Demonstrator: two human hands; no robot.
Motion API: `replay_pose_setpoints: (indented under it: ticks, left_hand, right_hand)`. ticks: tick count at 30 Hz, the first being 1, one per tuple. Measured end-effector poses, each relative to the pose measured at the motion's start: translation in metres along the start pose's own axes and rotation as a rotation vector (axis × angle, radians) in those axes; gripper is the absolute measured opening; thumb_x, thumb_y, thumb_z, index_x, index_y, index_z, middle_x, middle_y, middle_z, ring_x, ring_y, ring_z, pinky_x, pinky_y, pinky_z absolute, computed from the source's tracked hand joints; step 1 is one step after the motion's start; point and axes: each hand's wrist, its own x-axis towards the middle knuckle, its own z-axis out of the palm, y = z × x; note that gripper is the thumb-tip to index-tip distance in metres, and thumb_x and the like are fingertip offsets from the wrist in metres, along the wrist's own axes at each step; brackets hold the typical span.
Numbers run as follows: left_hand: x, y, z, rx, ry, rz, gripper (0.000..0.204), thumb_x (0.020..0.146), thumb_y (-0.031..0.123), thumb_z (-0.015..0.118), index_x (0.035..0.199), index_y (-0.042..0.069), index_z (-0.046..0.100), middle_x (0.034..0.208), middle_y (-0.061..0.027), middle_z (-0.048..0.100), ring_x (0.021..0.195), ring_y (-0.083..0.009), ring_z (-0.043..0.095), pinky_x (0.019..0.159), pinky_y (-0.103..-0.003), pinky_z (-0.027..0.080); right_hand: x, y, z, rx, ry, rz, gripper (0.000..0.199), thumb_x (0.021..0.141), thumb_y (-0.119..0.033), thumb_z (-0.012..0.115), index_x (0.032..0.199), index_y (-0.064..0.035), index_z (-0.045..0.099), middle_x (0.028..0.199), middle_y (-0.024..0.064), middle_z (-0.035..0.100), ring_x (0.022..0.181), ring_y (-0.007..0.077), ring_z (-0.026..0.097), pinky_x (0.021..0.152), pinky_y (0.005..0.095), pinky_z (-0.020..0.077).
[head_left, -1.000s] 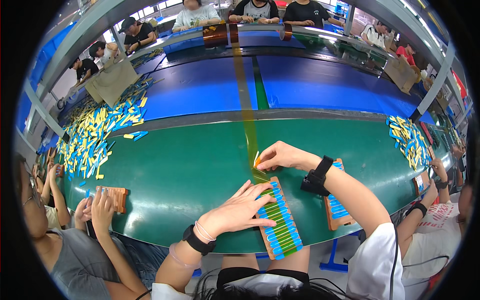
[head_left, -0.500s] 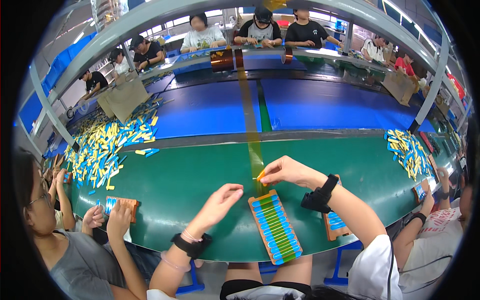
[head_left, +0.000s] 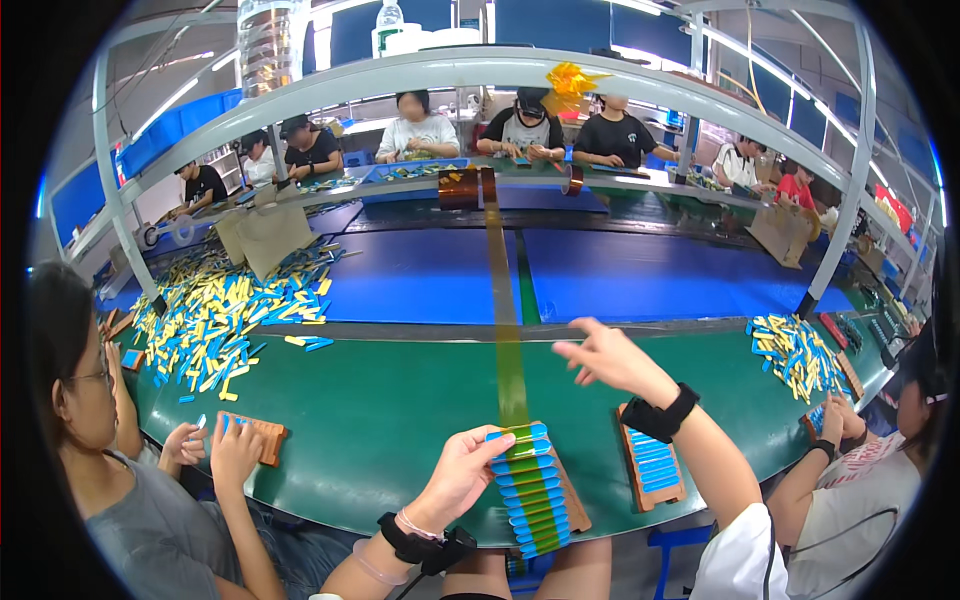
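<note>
I see left hand (head_left: 462,478) with fingers gripping the left edge of the wooden tray of blue cylinders (head_left: 533,487) at the green surface's (head_left: 380,420) near edge | translucent amber tape strip (head_left: 507,340) runs from the tray toward the far side | right hand (head_left: 610,358) raised above the surface, fingers spread, grasping nothing | second wooden tray with blue pieces (head_left: 652,468) just right.

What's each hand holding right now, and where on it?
The left hand grips the tray of blue pieces by its left edge, near the top. The right hand is open above the table, holding nothing.
</note>
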Motion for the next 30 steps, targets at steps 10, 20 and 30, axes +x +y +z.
replay_pose_setpoints:
  ticks: [10,20,30]
  left_hand:
    - [-0.022,0.018,-0.028,-0.227,0.092,0.163,0.025,0.087,0.014,0.042,0.097,-0.005,0.053,0.091,-0.0157,0.06,0.082,-0.0228,0.06,0.076,-0.034,0.048]
    - [-0.046,0.021,-0.054,-0.335,-0.205,-0.098,0.043,0.092,0.025,0.028,0.122,-0.005,0.034,0.115,-0.0172,0.05,0.103,-0.0248,0.052,0.09,-0.037,0.04]
    - [-0.071,0.018,-0.06,-0.329,-0.247,-0.031,0.057,0.087,0.025,0.038,0.131,-0.003,0.016,0.125,-0.0194,0.038,0.11,-0.0298,0.046,0.093,-0.041,0.038]
  right_hand:
    - [-0.081,0.03,0.12,-0.794,-0.232,0.069,0.101,0.069,-0.053,0.059,0.129,0.0106,0.01,0.129,0.0348,0.016,0.109,0.0458,0.035,0.077,0.0528,0.0422]
    - [0.05,0.056,0.128,-0.575,-0.192,-0.47,0.101,0.059,-0.023,0.072,0.131,0.0039,0.007,0.125,0.0313,0.025,0.114,0.0423,0.032,0.092,0.0437,0.035]
    - [0.176,0.009,0.189,-0.431,-0.139,-0.547,0.088,0.067,-0.02,0.068,0.132,0.0004,0.013,0.129,0.03,0.027,0.124,0.0365,0.024,0.102,0.0388,0.0241]
